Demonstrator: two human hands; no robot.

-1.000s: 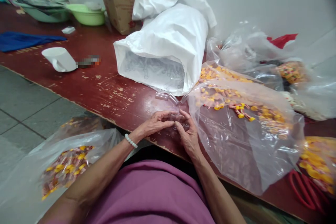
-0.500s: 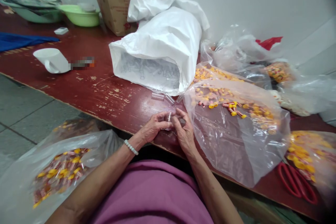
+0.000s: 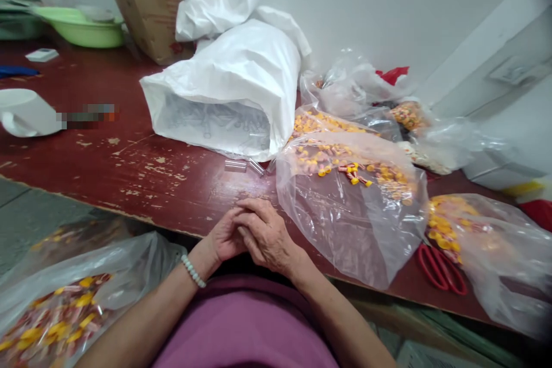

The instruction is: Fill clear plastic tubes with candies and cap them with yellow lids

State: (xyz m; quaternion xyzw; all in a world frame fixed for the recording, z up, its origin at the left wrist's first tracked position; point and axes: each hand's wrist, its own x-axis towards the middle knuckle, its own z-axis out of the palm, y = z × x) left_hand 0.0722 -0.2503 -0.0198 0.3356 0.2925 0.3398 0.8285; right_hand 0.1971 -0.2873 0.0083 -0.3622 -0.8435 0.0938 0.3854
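My left hand (image 3: 226, 237) and my right hand (image 3: 267, 238) are together at the table's front edge, the right one lying over the left. The fingers of both are curled, and what they hold, if anything, is hidden between them. Clear tubes (image 3: 236, 165) lie on the red table (image 3: 190, 195) beyond my hands, by the mouth of a white sack (image 3: 254, 63) with more clear tubes inside. To the right, a clear plastic bag (image 3: 345, 224) is spread out with small yellow-capped pieces (image 3: 353, 173) on and in it.
A white mug (image 3: 32, 112) lies on its side at the left. Behind it are a green basin (image 3: 84, 31) and a cardboard box (image 3: 149, 6). Red scissors (image 3: 442, 270) lie at the right edge. A filled bag (image 3: 150, 264) sits below the table at the left.
My hands have closed together and moved nearer my body; the clear tube that showed between my fingers is out of sight. The view has turned to the right.
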